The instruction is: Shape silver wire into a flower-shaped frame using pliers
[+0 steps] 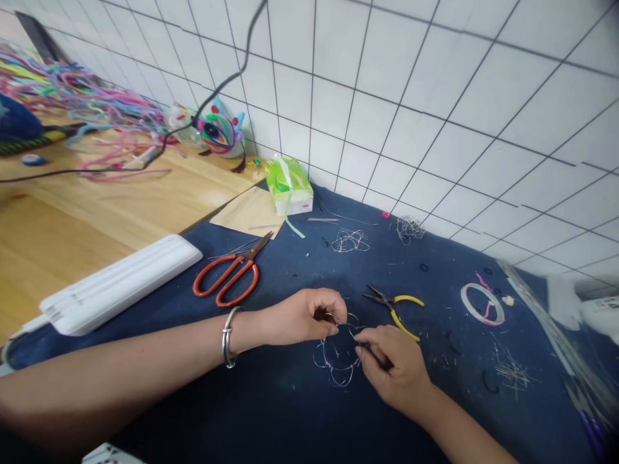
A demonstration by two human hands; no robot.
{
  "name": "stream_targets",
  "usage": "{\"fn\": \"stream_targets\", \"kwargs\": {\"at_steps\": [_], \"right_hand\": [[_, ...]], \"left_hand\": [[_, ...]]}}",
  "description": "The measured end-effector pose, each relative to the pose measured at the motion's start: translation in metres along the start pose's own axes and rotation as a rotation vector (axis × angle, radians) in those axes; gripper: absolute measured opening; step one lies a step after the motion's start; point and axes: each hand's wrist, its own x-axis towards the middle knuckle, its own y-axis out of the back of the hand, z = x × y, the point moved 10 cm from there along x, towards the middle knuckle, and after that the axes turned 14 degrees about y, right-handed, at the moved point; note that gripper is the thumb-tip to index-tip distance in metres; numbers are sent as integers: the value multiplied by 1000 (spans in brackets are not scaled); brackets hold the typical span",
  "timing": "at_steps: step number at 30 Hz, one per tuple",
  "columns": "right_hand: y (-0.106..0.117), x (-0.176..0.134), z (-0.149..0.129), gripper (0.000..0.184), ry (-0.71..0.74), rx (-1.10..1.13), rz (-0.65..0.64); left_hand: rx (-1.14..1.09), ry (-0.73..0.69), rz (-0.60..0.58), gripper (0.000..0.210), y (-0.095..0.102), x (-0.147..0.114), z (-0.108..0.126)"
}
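Observation:
Between my two hands is a ring of thin silvery wire (342, 368), bent into several loops with small pink beads or ties at the joins. My left hand (309, 316), with a silver bangle at the wrist, pinches the ring's upper left part. On its right side, the thumb and forefinger of my right hand (394, 364) are closed on the wire; the fingertips hide the exact spot. Pliers with yellow handles (395, 306) lie just beyond my right hand, jaws pointing left. Orange-handled scissors (235, 274) rest beyond my left forearm.
A white bar-shaped device (120, 283) lies at left. Tissues in a green pack (289, 187) stand by the tiled wall. Farther right are wire tangles (351, 240), a white coil (482, 304) and loose wire bits (513, 372). A black cable (232, 76) hangs across the upper left.

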Motion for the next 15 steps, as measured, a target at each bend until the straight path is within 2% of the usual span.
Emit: {"fn": "stream_targets", "kwargs": {"at_steps": [4, 8, 15], "right_hand": [[4, 1, -9, 26, 85, -55, 12], [8, 0, -12, 24, 119, -106, 13], [-5, -5, -32, 23, 361, -232, -143]], "left_hand": [[65, -27, 19, 10, 0, -1, 3], [88, -32, 67, 10, 4, -1, 2], [128, -63, 77, 15, 5, -2, 6]]}}
